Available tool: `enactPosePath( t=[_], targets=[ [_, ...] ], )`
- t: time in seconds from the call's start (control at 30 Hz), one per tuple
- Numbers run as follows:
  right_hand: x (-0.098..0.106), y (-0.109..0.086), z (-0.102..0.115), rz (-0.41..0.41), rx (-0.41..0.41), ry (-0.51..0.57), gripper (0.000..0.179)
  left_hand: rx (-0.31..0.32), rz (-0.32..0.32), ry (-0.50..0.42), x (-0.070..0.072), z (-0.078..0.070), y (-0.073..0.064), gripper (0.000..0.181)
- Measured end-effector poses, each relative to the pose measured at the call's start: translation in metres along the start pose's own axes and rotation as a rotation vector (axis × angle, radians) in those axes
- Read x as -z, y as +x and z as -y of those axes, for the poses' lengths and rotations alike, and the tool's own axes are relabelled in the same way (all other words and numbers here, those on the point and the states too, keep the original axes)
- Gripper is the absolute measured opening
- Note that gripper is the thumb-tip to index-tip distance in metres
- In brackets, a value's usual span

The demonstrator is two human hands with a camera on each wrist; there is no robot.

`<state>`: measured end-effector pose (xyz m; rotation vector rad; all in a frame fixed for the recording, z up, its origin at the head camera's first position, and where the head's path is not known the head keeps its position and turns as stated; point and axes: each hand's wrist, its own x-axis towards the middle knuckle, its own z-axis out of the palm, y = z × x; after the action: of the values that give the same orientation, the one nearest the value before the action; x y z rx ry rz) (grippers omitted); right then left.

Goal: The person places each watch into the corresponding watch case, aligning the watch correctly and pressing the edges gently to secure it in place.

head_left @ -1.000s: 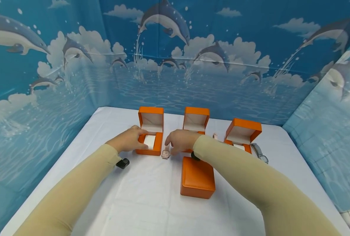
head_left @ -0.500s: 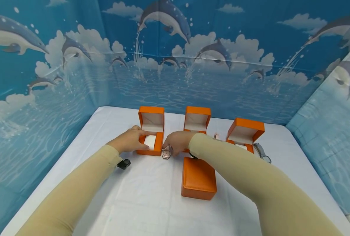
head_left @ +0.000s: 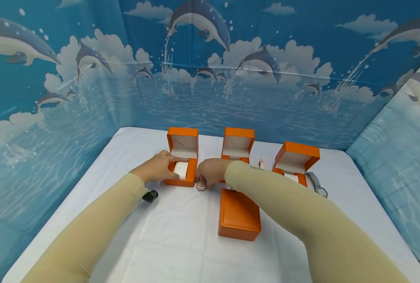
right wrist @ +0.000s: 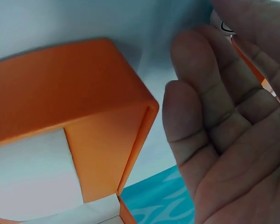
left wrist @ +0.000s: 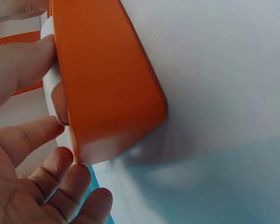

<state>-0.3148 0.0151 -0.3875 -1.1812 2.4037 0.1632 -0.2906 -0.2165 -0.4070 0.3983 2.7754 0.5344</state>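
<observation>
My left hand lies over the left side of an open orange watch box. Its thumb and index finger span the white cushion inside, seeming to pinch its ends; in the left wrist view the remaining fingers hang by the box's corner. Just right of that box, my right hand reaches down, thumb and finger pinching a rose-coloured wristwatch that lies on the table. Its strap is largely hidden under the fingers. In the right wrist view a small piece of the wristwatch shows past the fingertips.
Another open orange box stands behind my right forearm, and a third open box sits farther right. A grey-strapped watch lies beside that one. A pink watch strap shows between them. A closed orange box is nearer me.
My right hand has come down onto the rose-coloured wristwatch, and its fingers have closed in over the strap. The left hand has stayed at the box.
</observation>
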Motion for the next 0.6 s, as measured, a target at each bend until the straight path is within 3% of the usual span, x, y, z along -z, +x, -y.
enactPosePath(
  t=[0.27,0.6],
  targets=[
    [-0.0014,-0.0016,0.0009,-0.006,-0.018,0.002,0.037,0.025,0.037,0.0,0.0009,-0.0045,0.0014,0.072],
    [-0.005,-0.0014,-0.0019,-0.016,-0.023,-0.014,0.038,0.021,0.026,-0.011,-0.0018,-0.0019,0.0029,0.071]
  ],
)
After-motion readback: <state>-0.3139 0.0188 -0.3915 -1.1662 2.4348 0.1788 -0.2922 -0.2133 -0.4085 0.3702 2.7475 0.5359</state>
